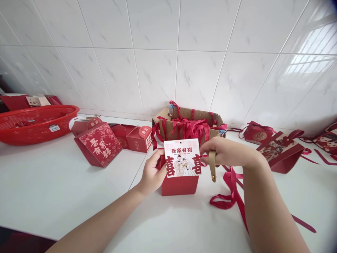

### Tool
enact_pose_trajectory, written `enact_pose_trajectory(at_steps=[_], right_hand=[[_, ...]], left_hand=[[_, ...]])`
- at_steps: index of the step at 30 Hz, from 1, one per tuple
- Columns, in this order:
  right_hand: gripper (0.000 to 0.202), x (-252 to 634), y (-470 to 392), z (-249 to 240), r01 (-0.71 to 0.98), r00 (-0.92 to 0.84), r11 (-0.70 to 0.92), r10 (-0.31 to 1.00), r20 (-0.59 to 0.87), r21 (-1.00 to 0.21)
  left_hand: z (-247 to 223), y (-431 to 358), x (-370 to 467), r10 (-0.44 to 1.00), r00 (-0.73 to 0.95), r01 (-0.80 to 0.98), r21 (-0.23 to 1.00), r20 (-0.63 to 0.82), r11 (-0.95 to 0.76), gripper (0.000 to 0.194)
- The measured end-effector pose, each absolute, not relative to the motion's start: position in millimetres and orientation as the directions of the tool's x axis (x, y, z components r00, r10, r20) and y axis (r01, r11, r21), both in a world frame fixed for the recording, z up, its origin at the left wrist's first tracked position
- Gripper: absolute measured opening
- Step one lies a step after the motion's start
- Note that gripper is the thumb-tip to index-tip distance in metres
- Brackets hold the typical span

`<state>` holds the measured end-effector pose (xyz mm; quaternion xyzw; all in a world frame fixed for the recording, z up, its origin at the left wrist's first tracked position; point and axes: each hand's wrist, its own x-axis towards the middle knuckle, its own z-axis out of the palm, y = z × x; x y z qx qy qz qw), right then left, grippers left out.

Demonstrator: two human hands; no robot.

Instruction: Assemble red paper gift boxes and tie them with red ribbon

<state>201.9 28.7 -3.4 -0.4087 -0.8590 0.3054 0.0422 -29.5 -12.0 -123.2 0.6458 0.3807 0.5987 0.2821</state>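
Note:
A red gift box [179, 185] stands on the white table, with a white card [183, 154] showing a bride and groom on its upper front. My left hand [154, 172] grips the left side of the box and card, thumb in front. At the right edge of the card is my right hand [223, 151], fingers closed, with a tan strap [212, 167] with a gold stud hanging from it. The right fingertips are partly hidden behind the card. Loose red ribbon [231, 188] lies beside the right forearm.
A cardboard box [164, 130] of red ribbons stands behind, near the tiled wall. At left are a red plastic basket [39, 131], a large red gift box [101, 144] and a smaller one [138, 138]. More decorated boxes [283, 149] and ribbons lie at right.

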Motion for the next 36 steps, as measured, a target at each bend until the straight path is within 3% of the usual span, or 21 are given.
enact_pose_trajectory(at_steps=[4,8,11,14,19,26,30,32,36], right_hand=[[0.018,201.8,28.6,-5.0,0.683,-0.666,0.482,0.72,-0.196,-0.549],[0.018,202.9,28.6,-5.6,0.679,-0.663,0.469,0.721,-0.198,-0.566],[0.021,203.2,28.8,-5.2,0.662,-0.668,0.454,0.717,-0.197,-0.596],[0.024,202.8,28.3,-4.8,0.655,-0.668,0.45,0.72,-0.186,-0.607],[0.023,202.7,26.6,-4.2,0.689,-0.646,0.456,0.739,-0.192,-0.563],[0.018,204.2,28.0,-2.5,0.706,-0.603,0.504,0.796,-0.048,-0.498],[0.016,202.3,27.1,-4.0,0.701,-0.621,0.518,0.781,-0.064,-0.49],[0.017,201.6,26.5,-4.7,0.694,-0.63,0.516,0.773,-0.076,-0.503],[0.017,200.8,26.4,-4.2,0.682,-0.64,0.503,0.761,-0.102,-0.531]], left_hand=[[-126.6,-11.0,-30.0,0.764,0.042,0.012,0.765,0.644,-0.644,0.036],[-128.6,-9.1,-35.6,0.779,0.11,-0.175,0.784,0.617,-0.596,0.041],[-126.3,-8.1,-39.0,0.782,0.093,-0.216,0.779,0.617,-0.589,0.044],[-122.7,-9.3,-38.0,0.782,0.085,-0.155,0.783,0.617,-0.602,0.052],[-121.1,-13.0,-32.7,0.826,0.06,0.159,0.812,0.56,-0.562,0.02],[-121.5,-11.0,-35.1,0.799,0.115,0.203,0.773,0.591,-0.601,0.016],[-119.1,-12.8,-33.9,0.799,0.137,0.204,0.772,0.586,-0.602,0.015],[-118.3,-14.6,-31.5,0.777,0.111,0.197,0.753,0.619,-0.628,0.02],[-117.6,-17.1,-27.4,0.678,0.086,0.175,0.659,0.73,-0.732,0.048]])
